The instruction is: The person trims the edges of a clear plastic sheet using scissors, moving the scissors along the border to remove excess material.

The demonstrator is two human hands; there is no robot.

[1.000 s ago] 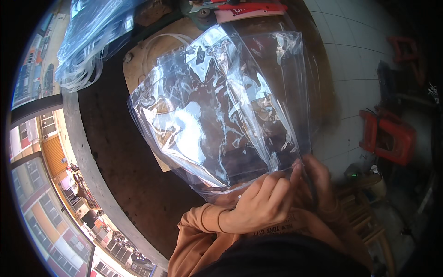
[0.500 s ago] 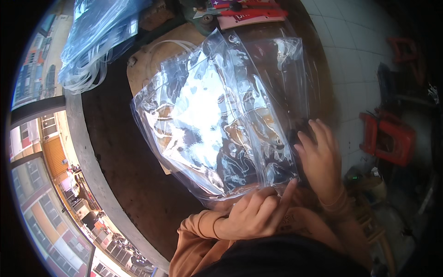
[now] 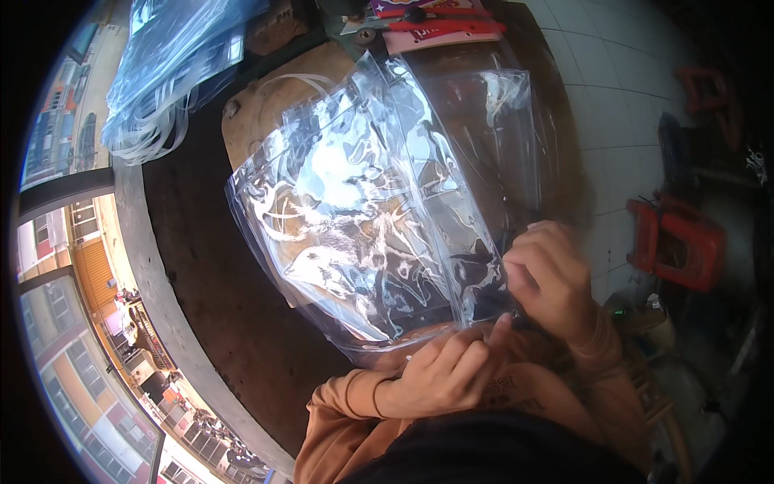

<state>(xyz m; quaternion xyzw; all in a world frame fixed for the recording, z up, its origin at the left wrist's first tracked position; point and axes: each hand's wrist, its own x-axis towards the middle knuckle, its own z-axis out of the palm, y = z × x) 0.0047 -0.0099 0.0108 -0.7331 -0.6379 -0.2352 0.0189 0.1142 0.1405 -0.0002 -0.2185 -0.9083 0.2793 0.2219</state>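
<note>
A large clear plastic bag (image 3: 355,234), shiny with glare and creased along a seam, lies flattened across the table in front of me. My left hand (image 3: 447,371) is at its near edge, with most fingers curled against the thumb on the plastic and the index finger stretched toward the right corner. Close by, my right hand (image 3: 552,278) is closed beside the bag's right edge. Its curled fingers hide whatever is between them. Another clear sheet or bag (image 3: 504,121) shows under the right side. A whitish handle loop (image 3: 302,78) shows beyond the far left edge.
A pile of bluish clear bags with white handles (image 3: 173,89) lies at the far left. Under the bag is a tan board (image 3: 250,121). Red-handled tool (image 3: 443,14) and pink packet (image 3: 443,38) lie at the far edge. A red stool (image 3: 681,242) stands on tiles at right.
My right hand's fingers have gone from stretched out to curled, and the hand has come slightly down along the bag's edge. The glare on the plastic has shrunk. My left hand has barely moved.
</note>
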